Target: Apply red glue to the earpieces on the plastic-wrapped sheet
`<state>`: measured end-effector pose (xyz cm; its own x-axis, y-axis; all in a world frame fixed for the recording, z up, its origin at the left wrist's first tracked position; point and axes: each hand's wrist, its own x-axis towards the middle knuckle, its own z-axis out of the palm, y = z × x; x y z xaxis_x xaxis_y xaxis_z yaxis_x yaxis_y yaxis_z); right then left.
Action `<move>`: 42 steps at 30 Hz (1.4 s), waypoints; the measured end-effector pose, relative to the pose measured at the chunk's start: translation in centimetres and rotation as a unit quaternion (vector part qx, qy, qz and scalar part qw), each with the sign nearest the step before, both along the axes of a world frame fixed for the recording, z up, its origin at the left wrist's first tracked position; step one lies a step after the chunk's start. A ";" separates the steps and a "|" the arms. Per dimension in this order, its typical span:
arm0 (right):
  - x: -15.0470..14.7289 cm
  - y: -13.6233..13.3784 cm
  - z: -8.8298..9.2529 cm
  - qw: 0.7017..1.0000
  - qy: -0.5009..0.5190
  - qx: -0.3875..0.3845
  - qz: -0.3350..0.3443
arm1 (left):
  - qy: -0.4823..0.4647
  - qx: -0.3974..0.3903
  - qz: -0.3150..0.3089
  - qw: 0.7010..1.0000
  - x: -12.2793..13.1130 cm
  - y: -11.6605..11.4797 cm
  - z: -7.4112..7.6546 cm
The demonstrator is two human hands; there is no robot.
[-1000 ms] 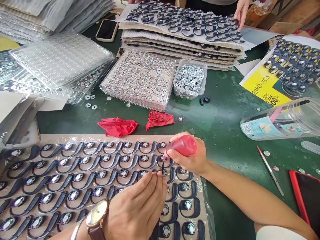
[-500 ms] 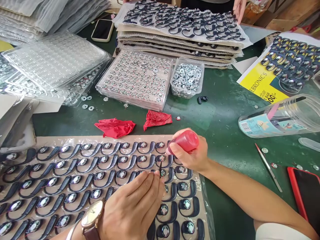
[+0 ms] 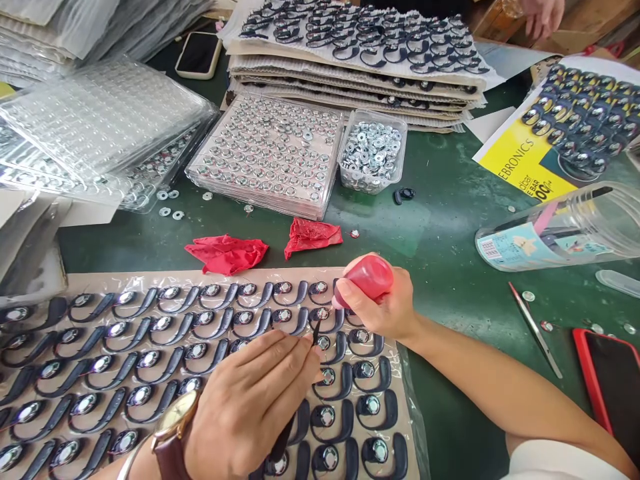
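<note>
My left hand (image 3: 255,393) is closed around black tweezers (image 3: 317,331), their thin tip at a round silver speaker (image 3: 320,314) in a black ear-hook earphone shell. In my right hand (image 3: 393,307) is a red squeeze bottle (image 3: 370,277), tilted so its nozzle points down and left, close to the same shell. Whether the nozzle touches anything I cannot tell. Rows of these ear-hook shells, most with a silver speaker in them, lie on a plastic-covered cardboard sheet (image 3: 155,277) under my hands. Some shells are hidden by my left hand.
Behind are red scraps (image 3: 227,255), a speaker tray (image 3: 265,150), a tub of metal washers (image 3: 373,153) and stacked shell sheets (image 3: 360,73). To the right lie a clear jar (image 3: 555,230), silver tweezers (image 3: 536,330) and a red-cased phone (image 3: 607,387). Another person's hand (image 3: 544,17) shows at the back.
My left hand has shifted slightly left, and the tweezers' tip has moved a little up and left. The bottle stays over the same area. Another person's hand has left the stack, moving right.
</note>
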<state>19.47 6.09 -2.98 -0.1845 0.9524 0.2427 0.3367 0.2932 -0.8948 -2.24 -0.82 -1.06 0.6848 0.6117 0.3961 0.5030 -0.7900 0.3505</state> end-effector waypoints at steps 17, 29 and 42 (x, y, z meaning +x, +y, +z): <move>-0.6 -0.3 -0.4 0.998 0.015 0.052 0.009 | -0.105 -0.114 0.046 0.987 -0.3 1.9 1.1; 0.5 -2.0 1.0 0.983 0.158 -0.090 0.008 | -0.053 -0.022 -0.004 0.998 -1.0 -0.7 0.9; -0.6 -2.9 -0.4 0.995 0.069 0.040 0.054 | 0.021 0.061 -0.016 0.998 -0.2 -3.7 -0.5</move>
